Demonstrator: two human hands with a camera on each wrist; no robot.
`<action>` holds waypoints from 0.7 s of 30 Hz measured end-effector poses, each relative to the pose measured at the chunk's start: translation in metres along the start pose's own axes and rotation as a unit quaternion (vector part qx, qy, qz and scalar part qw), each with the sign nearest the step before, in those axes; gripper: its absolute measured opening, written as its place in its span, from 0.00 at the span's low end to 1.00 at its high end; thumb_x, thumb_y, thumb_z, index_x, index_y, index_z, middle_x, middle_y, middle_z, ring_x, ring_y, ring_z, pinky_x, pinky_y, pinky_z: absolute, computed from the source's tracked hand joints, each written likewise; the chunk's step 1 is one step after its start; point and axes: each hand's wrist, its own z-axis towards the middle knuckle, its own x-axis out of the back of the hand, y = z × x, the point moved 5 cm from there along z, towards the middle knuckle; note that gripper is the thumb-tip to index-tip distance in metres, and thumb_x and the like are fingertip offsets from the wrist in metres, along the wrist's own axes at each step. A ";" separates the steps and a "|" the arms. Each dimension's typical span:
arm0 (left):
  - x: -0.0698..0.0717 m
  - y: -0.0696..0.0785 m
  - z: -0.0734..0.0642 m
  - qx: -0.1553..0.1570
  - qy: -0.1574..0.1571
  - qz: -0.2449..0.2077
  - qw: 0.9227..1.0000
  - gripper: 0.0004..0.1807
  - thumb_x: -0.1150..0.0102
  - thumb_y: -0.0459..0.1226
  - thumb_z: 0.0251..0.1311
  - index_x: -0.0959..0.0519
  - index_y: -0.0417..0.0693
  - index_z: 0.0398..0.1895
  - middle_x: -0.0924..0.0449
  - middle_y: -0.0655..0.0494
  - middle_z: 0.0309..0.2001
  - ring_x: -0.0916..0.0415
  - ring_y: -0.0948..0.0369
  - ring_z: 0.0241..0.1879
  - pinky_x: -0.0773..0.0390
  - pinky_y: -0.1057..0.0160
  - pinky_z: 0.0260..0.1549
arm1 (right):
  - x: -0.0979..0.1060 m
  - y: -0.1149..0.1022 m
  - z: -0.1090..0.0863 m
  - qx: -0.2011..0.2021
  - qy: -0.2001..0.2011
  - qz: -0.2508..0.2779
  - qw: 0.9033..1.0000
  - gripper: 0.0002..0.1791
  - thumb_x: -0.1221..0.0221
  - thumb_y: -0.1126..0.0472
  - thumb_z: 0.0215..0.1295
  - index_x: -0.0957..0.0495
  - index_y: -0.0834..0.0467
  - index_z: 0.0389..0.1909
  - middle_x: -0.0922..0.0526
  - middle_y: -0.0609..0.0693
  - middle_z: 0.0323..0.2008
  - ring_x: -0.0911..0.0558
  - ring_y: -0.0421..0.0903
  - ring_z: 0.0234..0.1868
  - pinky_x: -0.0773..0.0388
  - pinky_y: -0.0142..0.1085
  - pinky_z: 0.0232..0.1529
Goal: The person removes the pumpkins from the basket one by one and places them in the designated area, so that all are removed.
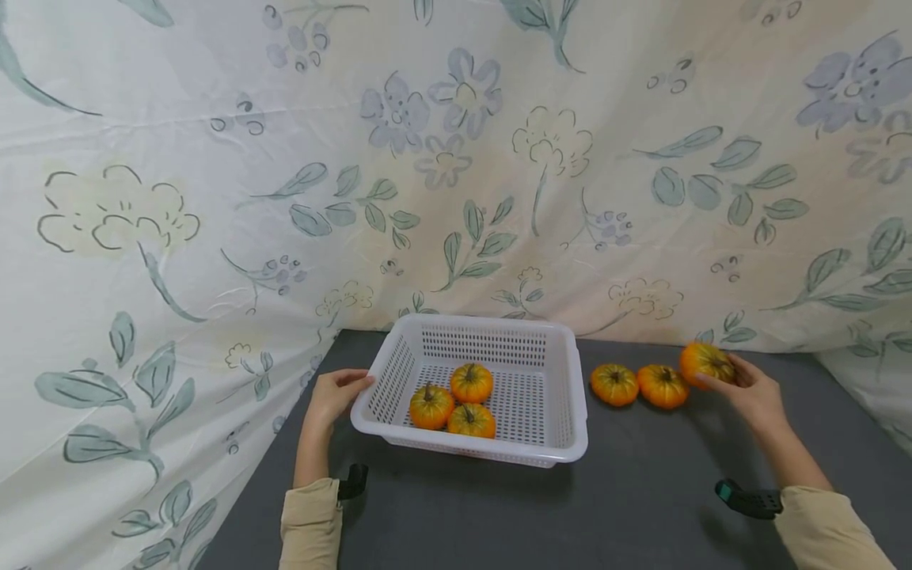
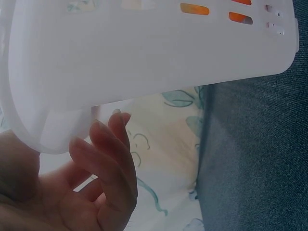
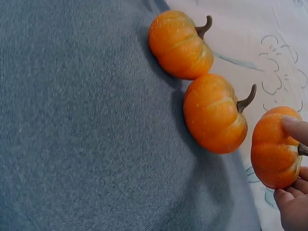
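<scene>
A white plastic basket (image 1: 470,453) with slotted walls stands in the middle of the table, three small orange pumpkins (image 1: 471,383) grouped inside it. My left hand (image 1: 333,397) grips the basket's left rim, thumb over the edge and curled fingers below it, as the left wrist view shows. Over on the right, my right hand (image 1: 757,393) holds another orange pumpkin (image 3: 274,149) between thumb and fingers, raised above the table. Two more pumpkins lie close together to the left of that hand: the nearer one (image 3: 215,114) and the farther one (image 3: 179,44), both with brown stems.
A dark grey cloth-covered table (image 1: 456,518) lies under everything. Behind and to the left hangs a pale curtain (image 1: 442,237) with a leaf and flower print, meeting the table's back edge. Dark straps (image 1: 748,500) circle both wrists.
</scene>
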 end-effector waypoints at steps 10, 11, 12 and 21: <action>0.001 -0.001 0.000 -0.004 -0.001 0.006 1.000 0.23 0.39 0.42 0.63 0.23 0.36 0.57 0.18 0.36 0.51 0.19 0.64 0.31 0.17 0.59 0.32 | 0.005 -0.002 -0.019 0.003 -0.003 -0.028 1.000 0.56 0.42 0.40 0.63 0.64 0.63 0.76 0.62 0.66 0.76 0.55 0.66 0.76 0.49 0.60 0.71; 0.001 -0.001 0.001 -0.004 -0.001 0.006 1.000 0.23 0.39 0.42 0.63 0.23 0.36 0.57 0.18 0.36 0.51 0.19 0.64 0.31 0.17 0.59 0.32 | 0.005 -0.002 -0.021 0.005 -0.004 -0.032 0.999 0.55 0.42 0.41 0.64 0.64 0.64 0.76 0.62 0.67 0.75 0.56 0.67 0.76 0.49 0.60 0.70; 0.000 -0.001 0.001 -0.003 -0.001 0.005 1.000 0.23 0.39 0.42 0.63 0.23 0.36 0.57 0.18 0.36 0.51 0.19 0.64 0.31 0.18 0.59 0.32 | 0.005 -0.001 -0.021 0.006 -0.006 -0.039 0.999 0.55 0.42 0.41 0.65 0.64 0.64 0.76 0.62 0.68 0.75 0.55 0.68 0.75 0.48 0.61 0.70; 0.001 -0.001 0.000 -0.002 -0.003 0.001 1.000 0.23 0.39 0.41 0.63 0.23 0.35 0.57 0.19 0.35 0.51 0.19 0.64 0.31 0.18 0.59 0.32 | 0.005 0.003 -0.028 0.009 -0.009 -0.054 0.998 0.52 0.44 0.44 0.67 0.64 0.65 0.76 0.61 0.70 0.74 0.54 0.70 0.74 0.47 0.61 0.69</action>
